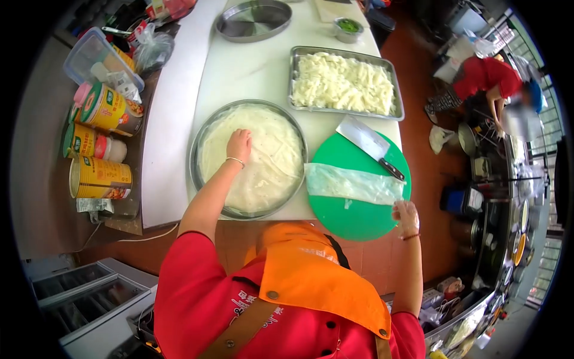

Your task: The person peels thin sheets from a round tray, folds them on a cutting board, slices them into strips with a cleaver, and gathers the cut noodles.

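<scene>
A round metal pan (303, 152) holds pale, wet, translucent sheets (269, 179). My left hand (240, 146) rests on these sheets with its fingers curled; whether it pinches one is hidden. On the round green cutting board (347, 221) lies a long, pale translucent strip (353, 182), its left end by the pan's rim. At the strip's right end, my right hand (407, 215), seemingly in a clear glove, is closed on the corner. A cleaver (365, 139) with a black handle lies across the board's upper part, above the strip.
Behind the board stands a rectangular tray (293, 75) of cut pale strips (344, 84). Farther back are a round pan (254, 21) and a bowl of chopped greens (348, 27). Yellow cans (101, 176) line the left shelf. A person in red (487, 78) bends at the right.
</scene>
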The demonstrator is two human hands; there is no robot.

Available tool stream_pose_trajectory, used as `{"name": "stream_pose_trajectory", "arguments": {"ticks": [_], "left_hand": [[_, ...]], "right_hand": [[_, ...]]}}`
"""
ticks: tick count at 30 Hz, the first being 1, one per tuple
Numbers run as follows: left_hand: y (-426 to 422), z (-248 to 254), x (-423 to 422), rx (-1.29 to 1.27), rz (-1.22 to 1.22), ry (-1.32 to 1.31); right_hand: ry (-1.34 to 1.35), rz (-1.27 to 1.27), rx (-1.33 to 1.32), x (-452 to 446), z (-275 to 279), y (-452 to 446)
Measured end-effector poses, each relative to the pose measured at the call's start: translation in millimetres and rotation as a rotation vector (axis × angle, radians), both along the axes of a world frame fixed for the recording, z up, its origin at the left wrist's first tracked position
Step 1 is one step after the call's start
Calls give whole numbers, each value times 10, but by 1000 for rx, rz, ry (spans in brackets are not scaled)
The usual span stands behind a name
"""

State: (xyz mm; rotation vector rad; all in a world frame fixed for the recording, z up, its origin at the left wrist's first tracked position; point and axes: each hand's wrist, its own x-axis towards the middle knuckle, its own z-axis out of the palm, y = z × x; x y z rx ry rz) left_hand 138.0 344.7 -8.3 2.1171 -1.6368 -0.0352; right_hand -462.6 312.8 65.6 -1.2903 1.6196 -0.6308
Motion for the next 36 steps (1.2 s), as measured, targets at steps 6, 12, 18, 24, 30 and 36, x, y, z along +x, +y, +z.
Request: {"name": "stream_pose_trajectory", "arguments": {"ticks": [6,12,18,24,30,36], "left_hand": [[-434,-150,771,78,258,-77],[-865,-196,997,364,176,-140],[-864,-264,1201,391,222,-85],[-519,-427,1483,109,588,372],[90,41,1005,147,154,-109],[38,-69,1193,208,141,-15]], "right_hand": [[-12,124,156,472,-115,256],[-11,153,186,838,116,277],[-8,110,190,926,99,117],[-5,226,195,1102,152,-117],[-54,283,221,1223,-36,-301],[-15,369,252,1496,-74,-302]]}}
